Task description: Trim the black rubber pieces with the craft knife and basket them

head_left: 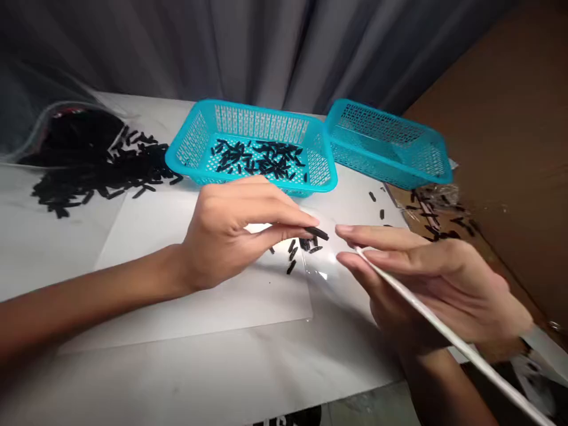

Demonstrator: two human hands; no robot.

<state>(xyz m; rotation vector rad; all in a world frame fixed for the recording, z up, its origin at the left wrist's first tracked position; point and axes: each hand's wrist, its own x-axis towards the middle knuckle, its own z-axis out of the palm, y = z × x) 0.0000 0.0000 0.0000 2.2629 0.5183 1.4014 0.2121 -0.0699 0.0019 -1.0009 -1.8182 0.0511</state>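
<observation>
My left hand [244,231] pinches a small black elongated piece [318,233] between thumb and forefinger, above the white sheet. Facing it from the right, my right hand [426,272] has a long thin white cord [444,331] between its fingers. The cord runs down to the lower right corner, and its tip is partly hidden by the fingers. A small gap lies between the black piece and my right fingertips. Several similar loose black pieces [291,266] rest on the surface just below my hands.
A blue basket [177,155] with many black pieces stands behind my left hand. Beside it is a second blue basket [390,165]. A heap of black pieces [106,171] spills from a clear bag at left. More pieces [437,219] lie near the brown wall at right.
</observation>
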